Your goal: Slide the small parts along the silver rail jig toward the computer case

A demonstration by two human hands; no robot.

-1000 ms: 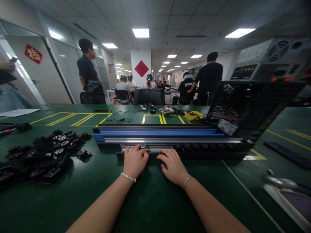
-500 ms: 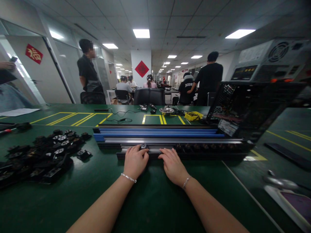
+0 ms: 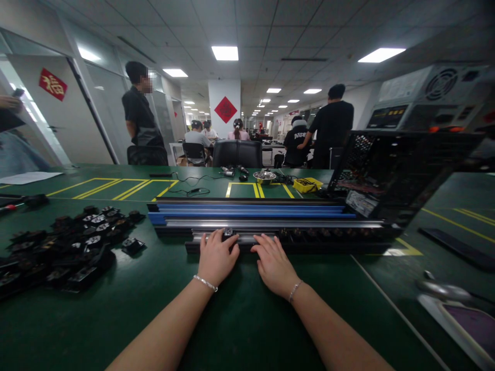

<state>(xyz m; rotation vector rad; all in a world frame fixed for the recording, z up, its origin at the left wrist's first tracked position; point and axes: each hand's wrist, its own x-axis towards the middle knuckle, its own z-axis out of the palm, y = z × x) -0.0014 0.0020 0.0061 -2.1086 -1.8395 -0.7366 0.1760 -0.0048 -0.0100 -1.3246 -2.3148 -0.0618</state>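
Note:
My left hand (image 3: 218,258) is at the near black rail (image 3: 328,249), its fingertips bent around a small dark socket module (image 3: 228,233) seated in the channel. The thumb stays on the near side, and the module's underside is hidden. To the right, my right hand (image 3: 275,264) rests with fingers apart on the silvery strip (image 3: 246,238) of the same rail, holding nothing. Beyond its fingertips a row of several similar modules (image 3: 309,233) sits in the rail. A heap of loose black socket modules (image 3: 77,247) lies at the left.
Blue and silver rails (image 3: 251,211) lie behind the near one. An open computer case (image 3: 371,175) stands at the right. A metal bowl (image 3: 264,177), yellow tray (image 3: 308,184) and cables are farther back. A phone-like device (image 3: 464,322) lies at the right edge. People are in the background.
My left hand has shifted very slightly to the right at the module. My right hand stays almost in place, and the view has moved a little.

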